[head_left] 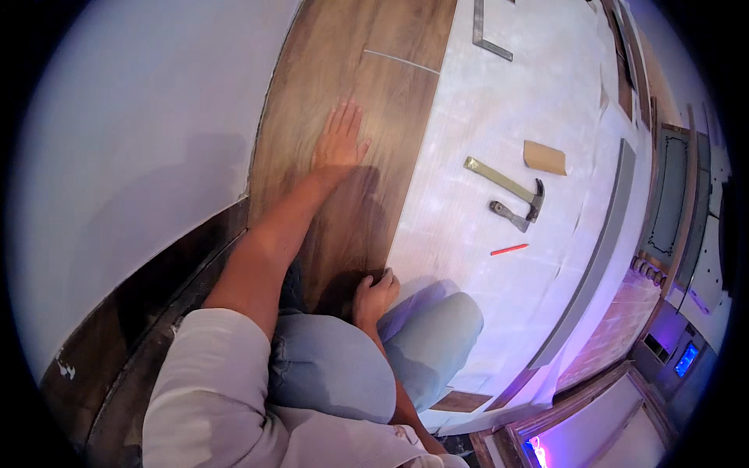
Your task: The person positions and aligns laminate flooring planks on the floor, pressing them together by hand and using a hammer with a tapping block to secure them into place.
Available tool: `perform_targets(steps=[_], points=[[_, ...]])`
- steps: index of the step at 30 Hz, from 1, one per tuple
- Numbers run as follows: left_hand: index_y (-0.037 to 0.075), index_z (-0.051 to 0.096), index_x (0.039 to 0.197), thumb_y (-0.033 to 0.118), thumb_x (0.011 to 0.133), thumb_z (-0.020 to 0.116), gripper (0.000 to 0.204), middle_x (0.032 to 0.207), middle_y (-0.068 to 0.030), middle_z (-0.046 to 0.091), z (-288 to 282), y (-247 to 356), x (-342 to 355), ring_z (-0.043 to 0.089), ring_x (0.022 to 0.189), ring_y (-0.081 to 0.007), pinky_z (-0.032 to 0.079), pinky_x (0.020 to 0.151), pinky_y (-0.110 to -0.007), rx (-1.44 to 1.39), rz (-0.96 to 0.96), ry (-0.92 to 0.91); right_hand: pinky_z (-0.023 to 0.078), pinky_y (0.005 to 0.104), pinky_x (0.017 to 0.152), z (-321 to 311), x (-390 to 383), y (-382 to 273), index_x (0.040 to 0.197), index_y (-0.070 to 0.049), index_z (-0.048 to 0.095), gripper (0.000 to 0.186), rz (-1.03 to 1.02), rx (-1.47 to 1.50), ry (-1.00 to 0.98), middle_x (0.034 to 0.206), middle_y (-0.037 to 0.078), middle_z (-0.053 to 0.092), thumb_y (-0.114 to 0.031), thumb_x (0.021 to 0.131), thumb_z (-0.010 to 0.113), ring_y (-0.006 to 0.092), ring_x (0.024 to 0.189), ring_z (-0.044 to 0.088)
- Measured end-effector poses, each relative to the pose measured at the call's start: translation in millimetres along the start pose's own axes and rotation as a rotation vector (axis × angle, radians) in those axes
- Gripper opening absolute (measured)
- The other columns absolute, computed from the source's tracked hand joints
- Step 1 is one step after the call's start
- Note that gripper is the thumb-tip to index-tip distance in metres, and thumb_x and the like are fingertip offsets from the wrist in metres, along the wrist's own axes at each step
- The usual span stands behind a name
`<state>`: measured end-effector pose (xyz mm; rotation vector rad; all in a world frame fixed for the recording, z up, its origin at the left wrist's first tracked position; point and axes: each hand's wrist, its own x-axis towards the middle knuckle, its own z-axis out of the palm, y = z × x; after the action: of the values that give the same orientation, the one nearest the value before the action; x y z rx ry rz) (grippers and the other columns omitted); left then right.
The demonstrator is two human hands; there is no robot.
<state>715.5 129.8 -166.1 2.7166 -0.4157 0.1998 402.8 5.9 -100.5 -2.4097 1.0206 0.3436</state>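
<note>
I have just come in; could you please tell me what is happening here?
A person's left hand lies flat on brown wood-look flooring beside a pale wall. The right hand, fingers curled, is at the flooring's edge, close to the knees. To the right, a hammer, a scraper and a red pencil lie on white sheeting, none in hand.

This is looking like a room under reno — planks are running along a wall, hammer and pencil are lying on sheeting.
</note>
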Motion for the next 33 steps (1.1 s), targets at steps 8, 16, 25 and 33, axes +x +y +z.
perform_targets(steps=[8,16,25,33], points=[[-0.002,0.038,0.155,0.039,0.096,0.063,0.076,0.164,-0.0212,0.033,5,-5,-9,0.027,0.154,-0.0355,0.02,0.128,-0.047,0.026,-0.021,-0.053,0.044,0.0504,0.103,3,9,11,0.122,0.011,0.062,0.043,0.106,0.062,-0.054,0.121,0.03,0.061,-0.017,0.09,0.068,0.0449,0.116,0.057],[-0.001,0.037,0.156,0.039,0.097,0.061,0.075,0.166,-0.0207,0.031,4,-10,-5,0.027,0.154,-0.0358,0.019,0.128,-0.047,-0.058,-0.041,-0.058,0.047,0.0451,0.079,-26,19,11,0.095,0.008,0.061,0.046,0.121,0.252,-0.233,0.089,0.019,0.062,-0.037,0.104,0.061,0.0329,0.081,0.056],[-0.002,0.038,0.155,0.031,0.099,0.062,0.07,0.163,-0.0225,0.035,-15,-7,-12,0.031,0.152,-0.0378,0.022,0.127,-0.047,-0.166,-0.028,-0.068,0.044,0.0353,0.069,-12,3,38,0.091,0.003,0.061,0.043,0.033,0.589,-0.086,0.075,0.005,0.055,-0.035,0.109,0.053,0.0149,0.074,0.049],[0.001,0.058,0.134,0.031,0.1,0.064,0.046,0.125,-0.0236,0.064,-38,49,-48,0.059,0.118,-0.0419,0.047,0.1,-0.047,-0.352,-0.482,-0.147,0.043,0.0315,0.07,-47,24,61,0.088,0.0,0.059,0.038,0.074,0.566,-0.165,0.078,0.0,0.053,-0.032,0.11,0.052,0.012,0.077,0.047]])
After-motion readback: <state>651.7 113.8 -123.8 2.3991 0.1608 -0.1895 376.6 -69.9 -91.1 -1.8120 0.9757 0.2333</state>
